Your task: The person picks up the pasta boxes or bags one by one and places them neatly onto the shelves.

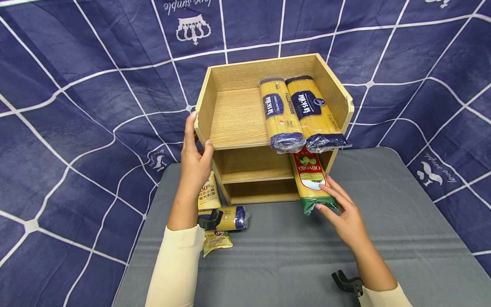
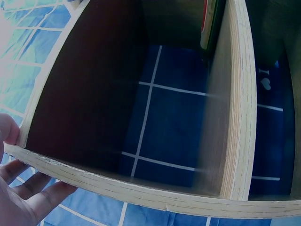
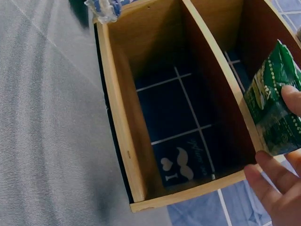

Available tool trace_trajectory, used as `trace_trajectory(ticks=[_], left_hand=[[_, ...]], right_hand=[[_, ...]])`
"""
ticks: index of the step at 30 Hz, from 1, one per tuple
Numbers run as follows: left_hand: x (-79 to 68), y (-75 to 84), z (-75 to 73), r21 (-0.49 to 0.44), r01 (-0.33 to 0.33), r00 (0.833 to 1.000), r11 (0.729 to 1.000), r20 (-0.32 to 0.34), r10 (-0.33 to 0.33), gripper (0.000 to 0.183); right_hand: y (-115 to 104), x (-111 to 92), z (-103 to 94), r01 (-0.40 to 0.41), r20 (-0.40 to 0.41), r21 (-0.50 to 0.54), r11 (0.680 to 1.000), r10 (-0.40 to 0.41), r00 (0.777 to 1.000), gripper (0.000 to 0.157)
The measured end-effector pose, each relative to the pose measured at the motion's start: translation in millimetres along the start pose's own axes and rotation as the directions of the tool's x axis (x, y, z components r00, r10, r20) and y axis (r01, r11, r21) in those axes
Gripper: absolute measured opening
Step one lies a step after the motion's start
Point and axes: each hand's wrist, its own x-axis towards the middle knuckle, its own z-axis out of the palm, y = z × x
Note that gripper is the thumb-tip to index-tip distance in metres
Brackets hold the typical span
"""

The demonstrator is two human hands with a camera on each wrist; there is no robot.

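A wooden shelf unit (image 1: 245, 115) stands on the grey table. My left hand (image 1: 194, 164) grips its left side panel near the top front corner, with the thumb at the front edge and the fingers outside. At the middle level's right end, a spaghetti pack (image 1: 311, 177) with a red label and green end sticks out of the front. My right hand (image 1: 343, 215) holds this pack by its near end. In the right wrist view, the thumb lies on the green wrapper (image 3: 275, 106) and two fingertips are right at the wooden edge.
Two blue-ended spaghetti packs (image 1: 281, 115) lie side by side on the top level, overhanging its front. Left of the unit are another spaghetti pack (image 1: 232, 218), a cream-coloured pasta pack (image 1: 209, 194) and a small yellow packet (image 1: 216, 242). Blue checked cloth (image 1: 115, 85) hangs behind.
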Motion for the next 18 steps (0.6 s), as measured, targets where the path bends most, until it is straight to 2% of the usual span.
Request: trace_trajectory(ticks=[6, 13, 18], left_hand=[[0.1, -0.8, 0.6, 0.001, 0.007, 1.0, 1.0, 0.001, -0.007, 0.073], [-0.9, -0.4, 0.5, 0.003, 0.011, 1.0, 1.0, -0.003, -0.011, 0.072], [-0.9, 0.4, 0.4, 0.001, 0.0, 1.0, 1.0, -0.009, 0.0, 0.073]], right_hand=[[3, 8, 3.3, -0.034, -0.041, -0.084, 0.996, 0.031, 0.999, 0.055], [3, 15, 10.7, -0.016, -0.105, -0.123, 0.992, 0.003, 0.994, 0.051], [1, 22, 19.2, 0.015, -0.191, -0.172, 0.985, -0.048, 0.98, 0.045]])
